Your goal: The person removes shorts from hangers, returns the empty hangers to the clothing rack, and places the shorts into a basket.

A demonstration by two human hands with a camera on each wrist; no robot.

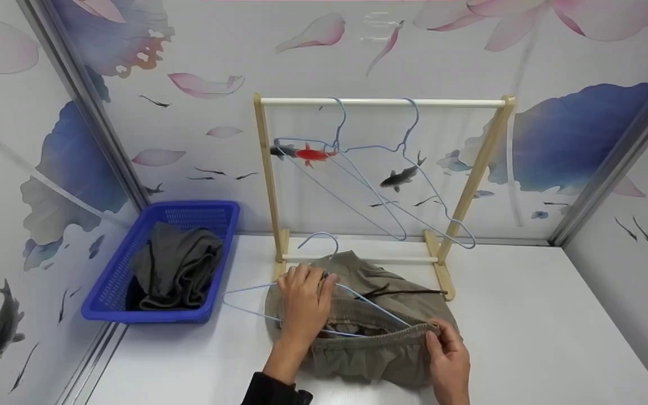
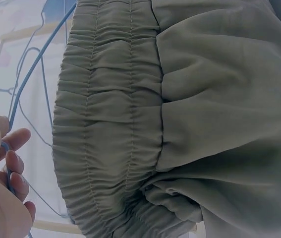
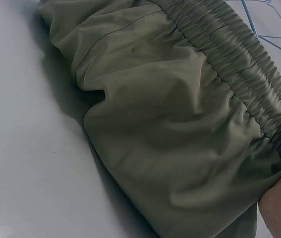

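Olive pants (image 1: 369, 363) with a gathered elastic waistband (image 2: 110, 99) lie on the white table, their waist opening towards me. A dark drawstring (image 1: 414, 292) trails across the cloth. My left hand (image 1: 304, 304) grips a blue wire hanger (image 1: 251, 288) near its neck, fingers curled round the wire in the left wrist view. One end of this hanger reaches inside the waist opening; the other sticks out to the left. On the right side, my right hand (image 1: 450, 360) pinches the waistband edge between thumb and fingers. The hanger's tip inside the pants is hidden by cloth.
A wooden rack (image 1: 473, 169) with a white top rail (image 1: 374, 102) stands behind the pants. Two blue hangers hang from it, one hanger (image 1: 408, 132) on the right. To the left, a blue basket (image 1: 110, 281) holds dark grey cloth (image 1: 175, 267). Printed walls enclose the table.
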